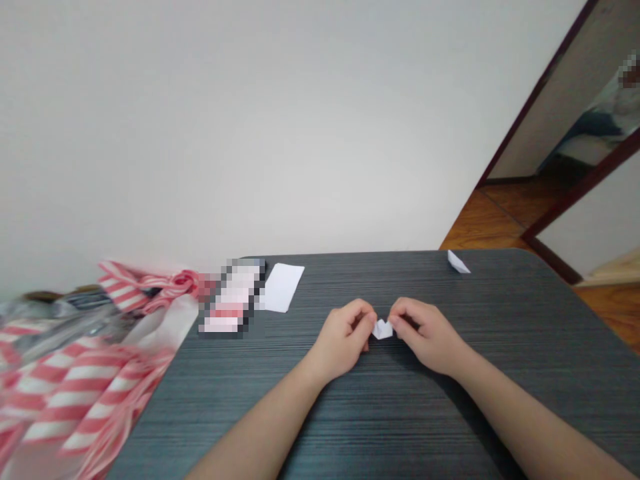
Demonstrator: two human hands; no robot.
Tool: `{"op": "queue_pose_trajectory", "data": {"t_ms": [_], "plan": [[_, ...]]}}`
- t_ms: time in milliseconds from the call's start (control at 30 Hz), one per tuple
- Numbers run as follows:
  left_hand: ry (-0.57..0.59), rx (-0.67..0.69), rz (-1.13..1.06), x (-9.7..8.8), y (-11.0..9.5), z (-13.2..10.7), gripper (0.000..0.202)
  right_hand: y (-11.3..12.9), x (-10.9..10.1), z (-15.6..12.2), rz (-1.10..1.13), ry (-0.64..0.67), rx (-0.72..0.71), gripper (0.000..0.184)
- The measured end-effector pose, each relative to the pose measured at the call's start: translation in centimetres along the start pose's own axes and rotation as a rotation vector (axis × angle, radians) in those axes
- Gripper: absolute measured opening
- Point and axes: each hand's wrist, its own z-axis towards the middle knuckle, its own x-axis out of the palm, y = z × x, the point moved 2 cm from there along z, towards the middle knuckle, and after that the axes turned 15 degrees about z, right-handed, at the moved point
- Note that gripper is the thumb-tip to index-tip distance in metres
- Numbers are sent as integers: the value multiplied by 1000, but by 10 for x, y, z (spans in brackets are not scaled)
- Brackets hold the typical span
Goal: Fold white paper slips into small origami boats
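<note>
From the folded white paper (383, 329), the dark worktop (520, 333) leaves room to pass forward and rightward, with a small paper piece (457, 261) at the far edge. Leftward, a white sheet (283, 287), a pixelated packet (233, 297) and a striped plastic bag (95, 373) stand in the way.

The folded paper (383, 329) is white — the tabletop (500, 313) streaked dark grey, the bag (75, 393) pink-striped.

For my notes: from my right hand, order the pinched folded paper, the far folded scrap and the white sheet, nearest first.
From your right hand:
1. Pinched folded paper, mid-table.
2. Far folded scrap, back right.
3. White sheet, back left.
</note>
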Motion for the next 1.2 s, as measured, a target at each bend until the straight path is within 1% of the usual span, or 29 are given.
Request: {"op": "queue_pose_trajectory", "data": {"t_ms": [167,300,600,700,800,933,1000,1067,1200], "plan": [[-39,-42,-208,4,8,2,21,0,-2,0,-20,-86,10,16],[-105,-63,-294,3,10,4,24,0,-4,1,-29,-143,18,15],[-177,-84,-387,2,5,3,28,-6,-2,-4,79,-186,94,13],[-175,-94,-399,2,4,3,29,-10,-1,-4,158,-199,133,16],[-168,-87,-384,3,6,3,26,-14,0,-5,240,-186,155,18],[-162,-64,-322,3,10,2,23,-16,2,-6,300,-151,100,12],[-163,-56,-301,3,10,2,23,-15,2,-6,310,-130,47,15],[-165,-47,-287,3,10,2,23,-13,2,-5,277,-91,-14,17],[-147,-18,-266,3,11,2,22,-9,2,-2,145,-28,-107,13]]}}
